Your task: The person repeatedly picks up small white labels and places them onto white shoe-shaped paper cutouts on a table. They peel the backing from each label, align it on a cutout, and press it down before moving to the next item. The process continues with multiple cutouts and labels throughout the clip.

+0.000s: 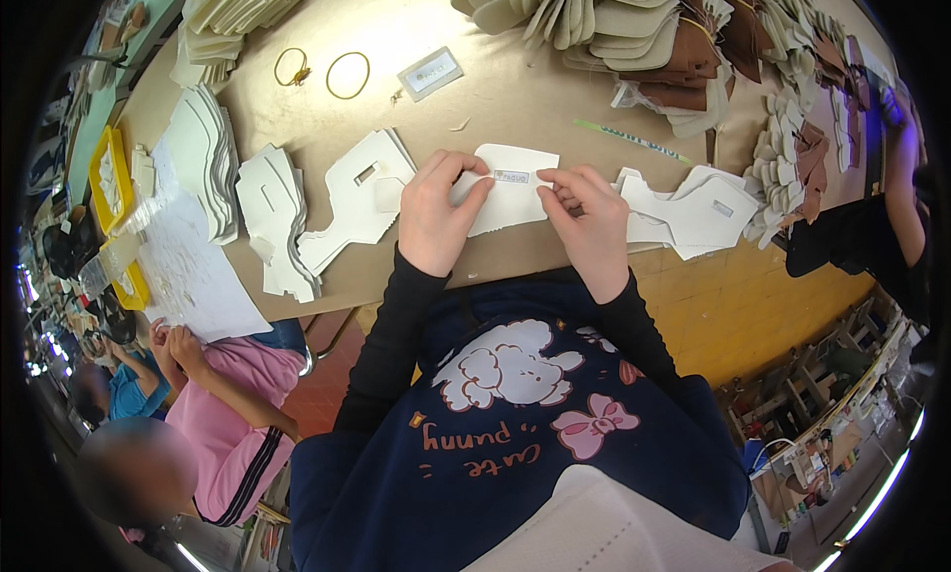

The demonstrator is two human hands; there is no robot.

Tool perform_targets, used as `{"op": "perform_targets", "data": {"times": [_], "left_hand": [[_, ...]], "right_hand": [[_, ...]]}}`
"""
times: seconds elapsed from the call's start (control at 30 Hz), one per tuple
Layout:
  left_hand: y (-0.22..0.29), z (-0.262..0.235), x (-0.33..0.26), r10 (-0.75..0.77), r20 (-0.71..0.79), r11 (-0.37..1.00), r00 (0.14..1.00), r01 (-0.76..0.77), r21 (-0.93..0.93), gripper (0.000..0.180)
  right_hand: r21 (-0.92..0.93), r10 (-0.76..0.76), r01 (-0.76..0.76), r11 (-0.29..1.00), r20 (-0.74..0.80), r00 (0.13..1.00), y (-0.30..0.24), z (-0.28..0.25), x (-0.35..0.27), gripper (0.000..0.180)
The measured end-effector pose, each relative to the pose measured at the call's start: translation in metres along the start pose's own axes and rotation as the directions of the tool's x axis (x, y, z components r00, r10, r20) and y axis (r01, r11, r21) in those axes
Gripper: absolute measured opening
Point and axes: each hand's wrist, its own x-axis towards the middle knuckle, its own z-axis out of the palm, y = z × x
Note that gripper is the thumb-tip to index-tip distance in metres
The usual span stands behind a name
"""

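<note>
In front of me a white cut piece (pixel 503 213), shaped like part of a shoe upper, lies on the table with a small printed label (pixel 511 178) on it. My left hand (pixel 438 208) is closed, its thumb and forefinger pinching at the label's left end. At the other end, my right hand (pixel 588 215) has thumb and fingers drawn together over the piece, close beside the label. Whatever lies under the right fingertips is mostly hidden. To the right, a stack of similar white pieces (pixel 705 204) has a label on its top piece. Left of my hands lie slotted white pieces (pixel 365 176).
More white stacks (pixel 272 208) stand at the left, near a yellow tray (pixel 111 181). Farther back are yellow bands (pixel 347 75), a grey label card (pixel 431 74), a green strip (pixel 632 140) and bundled pale and brown pieces (pixel 634 37). A co-worker in pink (pixel 238 414) sits left.
</note>
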Motion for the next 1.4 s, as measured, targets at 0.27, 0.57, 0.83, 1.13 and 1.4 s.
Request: {"op": "perform_targets", "data": {"times": [0.27,0.57,0.83,1.13,1.4], "left_hand": [[0.000,0.001,0.000,0.031,-0.005,0.999,0.999,-0.031,0.013,0.013],[0.004,0.013,-0.010,0.013,-0.128,0.997,0.992,-0.003,0.081,0.018],[0.003,0.017,-0.017,0.065,-0.227,0.970,0.972,-0.008,0.243,0.019],[-0.002,0.031,-0.024,0.329,-0.298,0.842,0.896,-0.135,0.523,0.022],[-0.001,0.045,-0.049,0.303,-0.076,0.813,0.950,-0.216,0.541,0.050]], "right_hand": [[-0.024,-0.045,0.045,0.999,-0.005,0.999,0.000,0.002,0.001,0.020],[-0.159,-0.091,0.084,0.984,-0.032,0.995,-0.006,0.007,0.002,0.029],[-0.232,-0.113,0.098,0.968,-0.054,0.992,-0.006,0.009,0.001,0.027],[-0.282,-0.207,0.182,0.942,-0.060,0.977,-0.004,0.008,0.003,0.030],[-0.179,-0.173,0.169,0.969,-0.005,0.985,0.001,0.005,0.007,0.035]]}}
